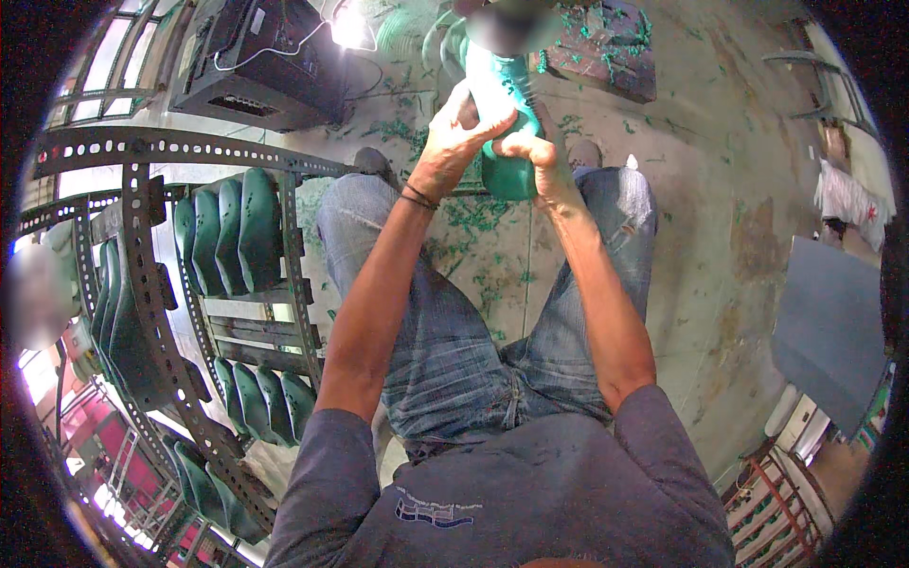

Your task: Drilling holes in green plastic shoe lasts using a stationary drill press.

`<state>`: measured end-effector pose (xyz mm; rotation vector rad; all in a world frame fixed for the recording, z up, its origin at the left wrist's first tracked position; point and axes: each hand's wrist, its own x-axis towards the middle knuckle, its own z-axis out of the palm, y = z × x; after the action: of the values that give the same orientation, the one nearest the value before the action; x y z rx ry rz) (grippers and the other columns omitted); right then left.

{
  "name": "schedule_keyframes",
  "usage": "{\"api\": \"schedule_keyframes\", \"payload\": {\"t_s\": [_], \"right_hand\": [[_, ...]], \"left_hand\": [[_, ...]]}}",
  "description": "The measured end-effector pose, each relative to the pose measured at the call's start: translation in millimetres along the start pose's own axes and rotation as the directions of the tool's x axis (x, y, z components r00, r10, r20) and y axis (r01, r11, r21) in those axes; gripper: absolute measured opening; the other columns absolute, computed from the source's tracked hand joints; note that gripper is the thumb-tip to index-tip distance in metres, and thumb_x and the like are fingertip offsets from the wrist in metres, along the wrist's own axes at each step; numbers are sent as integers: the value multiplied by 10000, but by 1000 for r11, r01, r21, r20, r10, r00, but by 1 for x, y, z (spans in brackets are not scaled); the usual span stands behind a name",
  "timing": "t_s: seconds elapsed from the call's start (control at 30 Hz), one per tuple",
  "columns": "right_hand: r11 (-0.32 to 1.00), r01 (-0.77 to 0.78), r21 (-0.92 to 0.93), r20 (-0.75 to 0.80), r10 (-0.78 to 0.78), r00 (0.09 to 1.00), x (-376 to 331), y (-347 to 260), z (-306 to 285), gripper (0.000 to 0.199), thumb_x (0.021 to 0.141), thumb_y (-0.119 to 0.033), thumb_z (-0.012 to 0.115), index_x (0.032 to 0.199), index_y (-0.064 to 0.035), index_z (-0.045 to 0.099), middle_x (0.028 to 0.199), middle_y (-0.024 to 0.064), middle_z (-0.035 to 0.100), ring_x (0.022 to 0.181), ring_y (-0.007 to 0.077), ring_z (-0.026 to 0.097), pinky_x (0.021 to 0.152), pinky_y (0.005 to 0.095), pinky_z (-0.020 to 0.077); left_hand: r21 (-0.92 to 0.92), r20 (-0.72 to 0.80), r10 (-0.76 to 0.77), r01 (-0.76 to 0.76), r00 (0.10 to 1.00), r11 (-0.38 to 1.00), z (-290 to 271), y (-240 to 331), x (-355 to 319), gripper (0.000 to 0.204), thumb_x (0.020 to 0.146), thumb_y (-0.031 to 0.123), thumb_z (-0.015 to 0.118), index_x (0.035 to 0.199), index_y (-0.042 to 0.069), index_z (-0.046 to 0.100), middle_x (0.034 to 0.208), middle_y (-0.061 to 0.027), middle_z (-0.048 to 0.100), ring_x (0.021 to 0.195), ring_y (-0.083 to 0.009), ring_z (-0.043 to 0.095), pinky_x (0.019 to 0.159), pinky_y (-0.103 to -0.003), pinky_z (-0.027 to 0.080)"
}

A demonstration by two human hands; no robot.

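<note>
In front of me, at the top of the view, my left hand (454, 137) and my right hand (544, 168) are closed around a green shoe last (509, 178). The left hand wraps its left side, thumb laid across the top; my right hand grips it from the right, near the close end. Bright light whitens the far part of the last. That far end meets a dark, blurred round shape (511, 28), and whether they touch I cannot tell.
Several green lasts (251, 227) stand in a perforated metal rack (208, 144) on the left. A black box-shaped machine (256, 71) and a bright lamp (350, 24) are farther ahead. Green shavings litter the floor (473, 222) and a dark block (606, 57). A grey panel (828, 327) leans at right.
</note>
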<state>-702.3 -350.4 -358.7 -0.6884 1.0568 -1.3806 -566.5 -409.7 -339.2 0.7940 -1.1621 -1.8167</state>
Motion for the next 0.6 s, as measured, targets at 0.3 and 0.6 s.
{"api": "schedule_keyframes", "payload": {"t_s": [0.3, 0.6], "right_hand": [[998, -36, -58, -7, 36, 999, 3, -12, 7, 590, 620, -147, 659, 1190, -52, 542, 1009, 21, 587, 869, 143, 560, 808, 295, 476], [996, 54, -72, 17, -53, 998, 5, 2, -2, 312, 744, -234, 649, 948, 0, 675, 945, 66, 671, 894, 144, 613, 840, 283, 481]], "left_hand": [[54, -27, 26, -24, 999, 998, -3, -2, 2, 549, 817, 150, 783, 1282, 42, 511, 1167, -45, 619, 1087, -133, 577, 959, -302, 458], [47, -16, 0, 1, 1000, 999, -1, 0, 2, 524, 819, 150, 783, 1263, 45, 525, 1146, -42, 630, 1070, -129, 587, 945, -302, 468]]}}
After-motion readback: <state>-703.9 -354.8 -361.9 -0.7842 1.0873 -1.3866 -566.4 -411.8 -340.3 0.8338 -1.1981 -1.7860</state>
